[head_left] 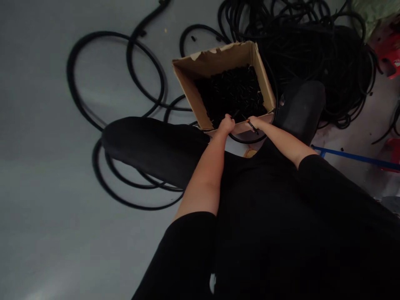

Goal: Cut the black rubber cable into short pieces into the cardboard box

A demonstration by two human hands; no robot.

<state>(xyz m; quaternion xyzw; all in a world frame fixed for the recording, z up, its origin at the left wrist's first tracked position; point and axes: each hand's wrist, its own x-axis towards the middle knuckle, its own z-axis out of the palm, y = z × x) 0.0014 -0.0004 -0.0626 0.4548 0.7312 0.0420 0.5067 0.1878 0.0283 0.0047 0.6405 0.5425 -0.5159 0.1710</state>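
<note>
My left hand (227,123) is closed at the near edge of an open cardboard box (190,96). It grips a black hose (246,142), whose gripped end is dark and hard to make out against the contents. Just to the right, my right hand (255,122) is closed around what look like scissors (256,131), dark with a bit of orange; their tips point toward the left hand. Many short black hose pieces (233,89) fill the lower part of the box, which stands between my legs.
A large tangled heap of black hose (312,54) lies beyond my right leg. Looser hose loops (71,68) spread over the grey floor (40,146) on the left. At the right are a blue bar (353,156) and red plastic objects (389,56).
</note>
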